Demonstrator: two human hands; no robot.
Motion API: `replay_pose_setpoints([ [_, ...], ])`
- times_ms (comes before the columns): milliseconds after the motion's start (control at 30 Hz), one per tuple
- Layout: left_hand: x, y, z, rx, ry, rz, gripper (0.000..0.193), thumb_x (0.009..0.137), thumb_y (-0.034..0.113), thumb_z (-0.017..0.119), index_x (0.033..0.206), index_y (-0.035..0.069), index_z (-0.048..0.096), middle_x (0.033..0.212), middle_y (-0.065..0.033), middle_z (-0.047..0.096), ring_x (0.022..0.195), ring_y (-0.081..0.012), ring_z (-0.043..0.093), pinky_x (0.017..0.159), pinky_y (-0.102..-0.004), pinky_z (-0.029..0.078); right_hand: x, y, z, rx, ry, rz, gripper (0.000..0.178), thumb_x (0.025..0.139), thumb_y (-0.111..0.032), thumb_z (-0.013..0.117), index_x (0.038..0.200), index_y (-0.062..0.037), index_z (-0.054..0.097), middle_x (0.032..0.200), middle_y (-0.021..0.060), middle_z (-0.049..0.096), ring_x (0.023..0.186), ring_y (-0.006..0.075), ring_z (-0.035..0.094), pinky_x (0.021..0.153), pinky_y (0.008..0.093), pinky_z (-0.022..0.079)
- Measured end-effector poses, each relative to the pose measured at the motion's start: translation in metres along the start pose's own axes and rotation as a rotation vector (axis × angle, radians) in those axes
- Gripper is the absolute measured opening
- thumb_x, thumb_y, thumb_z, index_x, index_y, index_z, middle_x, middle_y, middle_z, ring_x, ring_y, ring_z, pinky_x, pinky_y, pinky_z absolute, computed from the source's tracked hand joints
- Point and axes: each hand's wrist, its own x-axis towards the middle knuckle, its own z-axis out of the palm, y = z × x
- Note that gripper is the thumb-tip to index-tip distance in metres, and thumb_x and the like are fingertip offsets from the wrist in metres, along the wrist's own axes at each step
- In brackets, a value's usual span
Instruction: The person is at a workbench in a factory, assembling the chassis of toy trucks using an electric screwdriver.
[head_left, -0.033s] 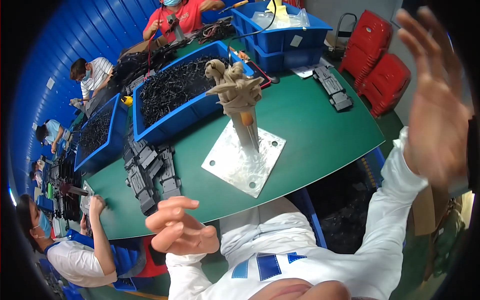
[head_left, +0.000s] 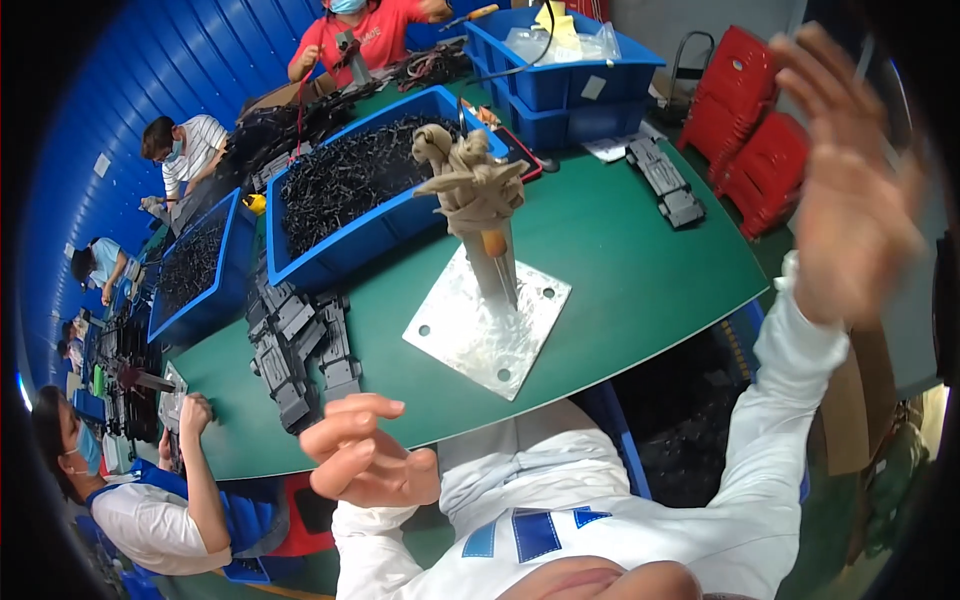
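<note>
While both hands, left hand (head_left: 365, 455) and right hand (head_left: 850, 190), hover open and empty, one metal stand (head_left: 487, 310) sits between.

**Inspector:** Where does the camera sit?

**Assistant:** One head view only, worn on the person, looking steeply down over their own white-clad chest at the green table (head_left: 640, 260). The table's near edge runs just above the chest.

**Inspector:** Range and coverage?

**Assistant:** Close. The left hand (head_left: 365, 455) and right hand (head_left: 850, 190) loom large near the lens. The fisheye bends the table's edges; the far edge, with blue bins (head_left: 390, 225), lies toward the top.
</note>
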Motion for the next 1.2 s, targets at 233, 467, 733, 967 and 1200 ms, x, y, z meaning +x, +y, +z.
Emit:
replay_pose_setpoints([
  [233,-0.045,-0.007,0.005,0.104,-0.218,-0.322,0.052,0.074,-0.007,0.071,0.120,0.005,0.050,0.117,-0.0177,0.052,0.087,-0.0216,0.059,0.074,-0.0332,0.053,-0.196,0.219,0.027,-0.753,0.101,0.683,0.082,0.084,-0.039,0.079,0.150,-0.0064,0.042,0.145,0.0263,0.048,0.131,0.0442,0.050,0.109,0.0489,0.040],
  [467,-0.074,-0.016,0.003,0.204,-0.173,-0.552,0.049,0.075,-0.006,0.077,0.119,0.002,0.056,0.112,-0.0157,0.060,0.076,-0.0200,0.061,0.069,-0.0313,0.051,-0.254,0.254,0.059,-1.072,-0.293,1.063,0.095,0.074,-0.037,0.082,0.154,-0.0229,0.033,0.138,0.0190,0.052,0.122,0.0424,0.054,0.093,0.0626,0.045],
  [733,-0.068,-0.039,-0.012,0.314,-0.205,-0.581,0.044,0.077,0.000,0.078,0.117,0.002,0.059,0.108,-0.0140,0.061,0.076,-0.0230,0.060,0.069,-0.0342,0.051,-0.253,0.214,0.064,-0.905,-0.178,1.023,0.079,0.073,-0.031,0.074,0.146,-0.0224,0.045,0.123,0.0172,0.059,0.116,0.0424,0.056,0.092,0.0599,0.047],
  [967,0.024,-0.143,-0.045,0.396,-0.099,-0.549,0.033,0.083,0.007,0.076,0.112,0.002,0.062,0.104,-0.0104,0.062,0.072,-0.0182,0.063,0.066,-0.0302,0.050,-0.256,0.103,0.120,-0.741,-0.329,0.853,0.077,0.075,-0.019,0.074,0.146,-0.0107,0.046,0.132,0.0156,0.056,0.122,0.0380,0.051,0.097,0.0501,0.043],
  [1200,0.070,-0.323,-0.048,0.867,-0.379,-0.298,0.048,0.081,0.034,0.078,0.121,0.009,0.067,0.117,-0.0161,0.068,0.114,-0.0358,0.061,0.099,-0.0450,0.047,-0.230,0.083,0.124,-0.598,-0.365,0.674,0.074,0.068,-0.021,0.077,0.137,-0.0058,0.055,0.123,0.0195,0.064,0.114,0.0412,0.060,0.099,0.0486,0.048],
])
